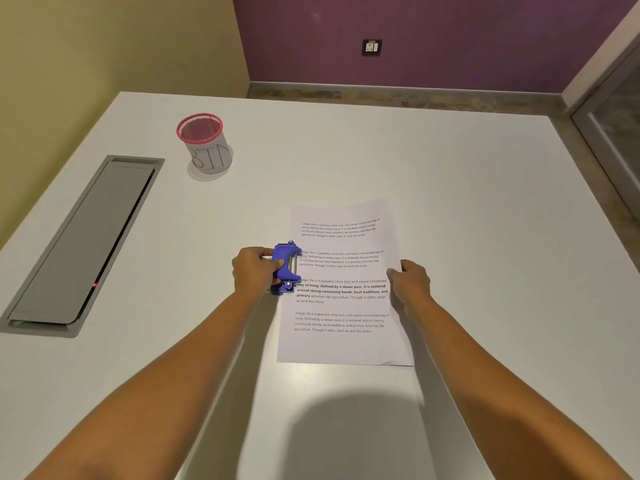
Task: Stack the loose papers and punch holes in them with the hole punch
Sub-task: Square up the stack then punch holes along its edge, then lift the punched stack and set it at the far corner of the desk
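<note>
Stack of papers [346,344] lying flat just right of the frame's centre, long side running toward the upper edge, four blocks of printed text facing up; the sheets look squared together, though how many there are cannot be told. Blue hole punch [286,268] seated on the stack's left edge at about mid-height, its mouth turned toward the page and overlapping the margin beside the second and third text blocks. Left hand [254,271] immediately left of the punch, fingers and thumb curled round its blue body and gripping it. Right hand [412,282] on the opposite side, level with the punch, fingers curled and holding the stack's right edge; the paper thus lies between the two hands, which are well apart. Both forearms enter from the lower corners of the frame. White table [467,188] carries everything. Red-rimmed mesh cup [204,143] with a paper wrap stands in the upper left, well away from the stack; a grey cable hatch [83,244] is set into the table at far left. Wall socket [371,47] on the purple wall at upper centre.
</note>
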